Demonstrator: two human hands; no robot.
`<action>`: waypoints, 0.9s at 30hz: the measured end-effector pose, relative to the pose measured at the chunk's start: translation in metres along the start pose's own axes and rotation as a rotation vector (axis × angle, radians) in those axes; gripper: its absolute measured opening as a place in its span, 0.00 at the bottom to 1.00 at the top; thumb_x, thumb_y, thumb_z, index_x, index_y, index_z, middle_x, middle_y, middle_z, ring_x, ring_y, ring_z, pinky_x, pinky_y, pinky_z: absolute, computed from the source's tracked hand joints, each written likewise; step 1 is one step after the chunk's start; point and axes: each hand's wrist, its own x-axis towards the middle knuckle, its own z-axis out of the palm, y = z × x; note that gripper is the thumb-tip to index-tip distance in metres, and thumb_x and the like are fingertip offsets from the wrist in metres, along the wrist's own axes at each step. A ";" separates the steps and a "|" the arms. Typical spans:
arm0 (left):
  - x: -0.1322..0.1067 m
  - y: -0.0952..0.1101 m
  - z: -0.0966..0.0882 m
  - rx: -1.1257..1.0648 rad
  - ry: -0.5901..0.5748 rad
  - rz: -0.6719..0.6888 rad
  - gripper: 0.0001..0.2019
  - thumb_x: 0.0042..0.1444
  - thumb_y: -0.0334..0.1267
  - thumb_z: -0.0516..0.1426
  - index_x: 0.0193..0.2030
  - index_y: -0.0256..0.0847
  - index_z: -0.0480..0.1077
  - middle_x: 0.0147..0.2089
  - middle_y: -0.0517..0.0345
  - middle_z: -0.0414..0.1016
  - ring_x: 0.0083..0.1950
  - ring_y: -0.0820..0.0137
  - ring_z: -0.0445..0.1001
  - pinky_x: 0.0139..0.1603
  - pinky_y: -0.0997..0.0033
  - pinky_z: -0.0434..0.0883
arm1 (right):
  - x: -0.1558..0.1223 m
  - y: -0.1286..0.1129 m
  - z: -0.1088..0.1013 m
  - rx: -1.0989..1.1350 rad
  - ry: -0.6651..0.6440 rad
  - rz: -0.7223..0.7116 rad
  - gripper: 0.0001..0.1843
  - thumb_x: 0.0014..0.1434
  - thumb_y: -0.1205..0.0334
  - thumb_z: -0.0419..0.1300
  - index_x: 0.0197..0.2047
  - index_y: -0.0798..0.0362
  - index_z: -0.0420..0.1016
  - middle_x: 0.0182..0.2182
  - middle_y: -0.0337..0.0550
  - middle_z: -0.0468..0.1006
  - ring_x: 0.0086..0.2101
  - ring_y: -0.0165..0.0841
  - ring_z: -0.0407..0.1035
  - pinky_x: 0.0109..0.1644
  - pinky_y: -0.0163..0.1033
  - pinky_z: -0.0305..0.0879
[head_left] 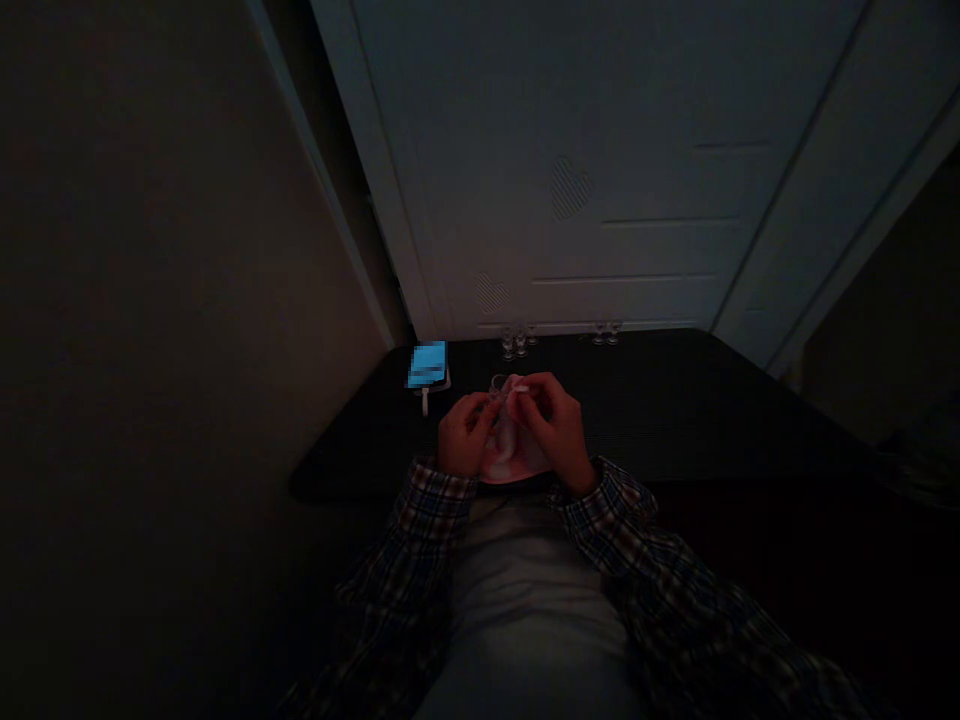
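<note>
A pink and white cloth [516, 462] hangs from my hands near the front edge of the dark table [675, 420]. My right hand [556, 425] is closed, pinching the upper part of that cloth between thumb and fingers. My left hand [463, 432] is closed around a small clear glass [498, 383], with only its round rim showing above the fingertips. The two hands are close together, and the cloth lies against the glass. Dim light and my fingers hide the rest of the glass.
Several small stemmed glasses [519, 342] stand at the table's back edge, with a further pair [606, 332] to their right. A lit phone [428, 365] with a white strap or cable lies at the back left. Behind the table is a white panelled door [645, 180].
</note>
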 end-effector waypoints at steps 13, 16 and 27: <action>0.000 0.001 0.000 0.044 -0.024 0.077 0.12 0.54 0.44 0.55 0.38 0.39 0.72 0.37 0.54 0.73 0.30 0.73 0.72 0.26 0.77 0.68 | 0.000 0.002 0.000 0.012 0.005 0.016 0.07 0.59 0.60 0.52 0.41 0.50 0.67 0.34 0.39 0.75 0.33 0.31 0.71 0.36 0.34 0.66; 0.000 0.001 0.000 0.034 -0.018 0.066 0.12 0.54 0.44 0.54 0.38 0.38 0.71 0.37 0.54 0.72 0.30 0.73 0.72 0.25 0.77 0.68 | 0.001 0.001 0.000 0.011 0.015 0.018 0.08 0.59 0.59 0.52 0.41 0.50 0.67 0.34 0.39 0.75 0.34 0.31 0.71 0.37 0.34 0.67; 0.000 0.001 0.000 0.029 -0.018 0.046 0.09 0.55 0.43 0.54 0.35 0.39 0.69 0.30 0.59 0.70 0.26 0.74 0.69 0.24 0.77 0.66 | 0.000 0.002 0.000 0.018 0.000 0.032 0.08 0.58 0.59 0.52 0.40 0.49 0.67 0.34 0.39 0.75 0.33 0.31 0.71 0.36 0.34 0.67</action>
